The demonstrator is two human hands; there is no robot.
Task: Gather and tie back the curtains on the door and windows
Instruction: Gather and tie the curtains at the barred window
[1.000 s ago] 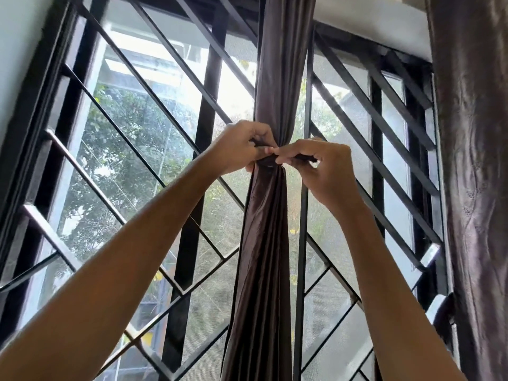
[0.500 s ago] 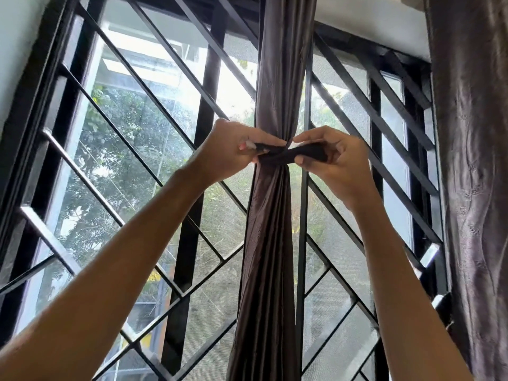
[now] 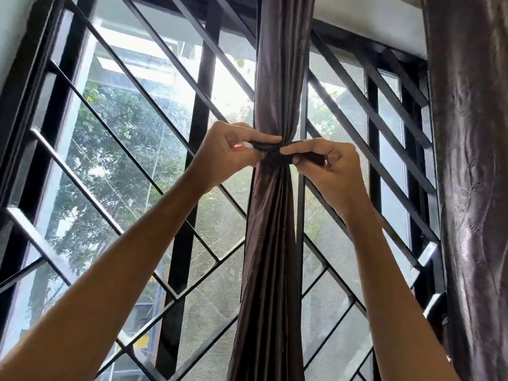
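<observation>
Black tie (image 3: 275,155) round curtain (image 3: 270,243), left hand (image 3: 220,158), right hand (image 3: 334,171) pinching; tag (image 3: 243,146) illegible.

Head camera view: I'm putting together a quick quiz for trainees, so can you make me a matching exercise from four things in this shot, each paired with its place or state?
Things
1. gathered curtain
2. tie strap
3. second curtain
4. window grille

Places or states
A. hangs at the right edge of the view
B. black bars, many diagonal, behind the fabric
C. pinched between the left hand and the right hand
D. bunched into a narrow column at mid-window

Pairs: 1-D, 2-C, 3-A, 4-B
</observation>
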